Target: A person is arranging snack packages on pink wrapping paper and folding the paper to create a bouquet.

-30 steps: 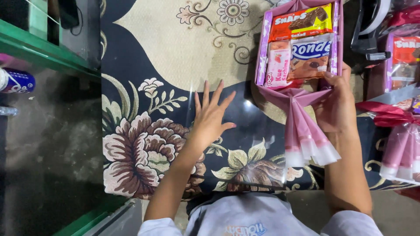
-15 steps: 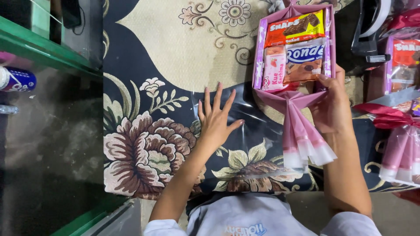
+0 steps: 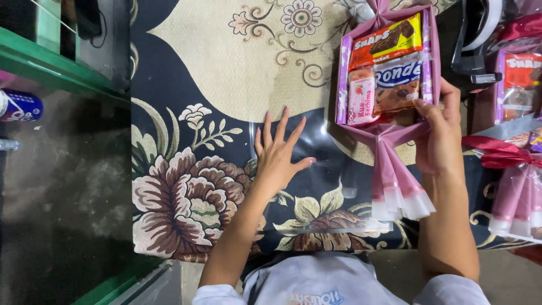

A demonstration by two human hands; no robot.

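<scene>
My left hand (image 3: 279, 153) lies flat with fingers spread on a clear plastic sheet (image 3: 324, 186) that covers the floral rug (image 3: 186, 192). My right hand (image 3: 437, 133) grips the lower right edge of a snack bouquet (image 3: 387, 73): several packaged snacks, red, blue and pink, bundled in pink wrapping. The bouquet's pink and white handle (image 3: 398, 189) points toward me and rests on the sheet. The bouquet lies to the right of my left hand.
More wrapped snack bouquets (image 3: 516, 164) lie at the right edge. A black tape dispenser (image 3: 477, 39) sits at the top right. A green shelf frame (image 3: 51, 65) and a blue can (image 3: 20, 105) stand at the left over dark floor.
The right hand has slid the bouquet slightly up and away from me. The left hand stays spread on the plastic sheet, nearly in the same place.
</scene>
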